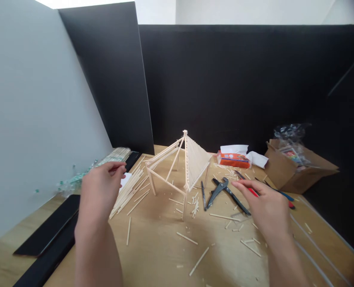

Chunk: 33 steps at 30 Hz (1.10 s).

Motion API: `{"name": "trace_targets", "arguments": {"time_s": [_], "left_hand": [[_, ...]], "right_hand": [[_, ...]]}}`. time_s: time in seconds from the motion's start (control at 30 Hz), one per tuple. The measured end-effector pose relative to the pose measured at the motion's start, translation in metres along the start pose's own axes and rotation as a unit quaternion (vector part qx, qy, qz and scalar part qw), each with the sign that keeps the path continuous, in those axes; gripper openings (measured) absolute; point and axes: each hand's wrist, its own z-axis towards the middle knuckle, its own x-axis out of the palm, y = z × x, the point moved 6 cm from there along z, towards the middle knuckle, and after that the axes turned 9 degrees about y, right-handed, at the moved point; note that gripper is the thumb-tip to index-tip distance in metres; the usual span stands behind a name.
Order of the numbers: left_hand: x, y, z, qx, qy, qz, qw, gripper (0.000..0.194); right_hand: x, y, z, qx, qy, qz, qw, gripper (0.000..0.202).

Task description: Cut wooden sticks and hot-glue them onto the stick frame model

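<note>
A small pavilion model of thin wooden sticks (169,184) stands on legs at the middle of the table. Its right roof face (196,161) is covered with sticks laid side by side; the front left face shows open framing. To its left, my left hand (100,193) is raised with fingers closed in a pinch. On the right, my right hand (268,205) also has thumb and fingers pressed together, near the dark pliers (217,192). Whatever either pinch holds, if anything, is too small or hidden. Both hands are apart from the model.
Loose sticks (131,187) lie in a pile at the left, and cut pieces (199,261) are scattered in front. A pen (203,195) lies beside the pliers. Behind are an orange tissue pack (233,160) and a cardboard box (311,173). Black panels (239,87) enclose the back.
</note>
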Motion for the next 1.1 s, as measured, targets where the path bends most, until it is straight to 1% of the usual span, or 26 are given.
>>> {"name": "trace_targets", "arguments": {"time_s": [0.07,0.27,0.43,0.53,0.73,1.1], "left_hand": [[0.008,0.0,0.007,0.007,0.012,-0.01,1.0,0.022],[0.031,-0.008,0.02,0.055,0.071,0.029,0.996,0.022],[0.052,-0.009,0.029,0.091,0.121,-0.043,0.988,0.031],[0.061,-0.009,0.033,0.093,0.13,-0.061,0.985,0.03],[0.063,-0.006,0.035,0.079,0.112,-0.062,0.989,0.028],[0.063,-0.005,0.035,0.074,0.116,-0.072,0.988,0.031]], "right_hand": [[-0.001,0.002,-0.002,-0.007,-0.001,-0.008,1.0,0.038],[-0.004,0.005,-0.003,0.001,0.0,-0.036,0.999,0.038],[-0.002,0.008,-0.004,0.004,0.004,-0.054,0.999,0.037],[-0.001,0.009,-0.004,0.0,0.004,-0.053,0.999,0.036],[-0.001,0.009,-0.004,-0.006,-0.001,-0.046,0.999,0.038],[0.002,0.01,-0.004,-0.01,0.005,-0.051,0.999,0.033]]}}
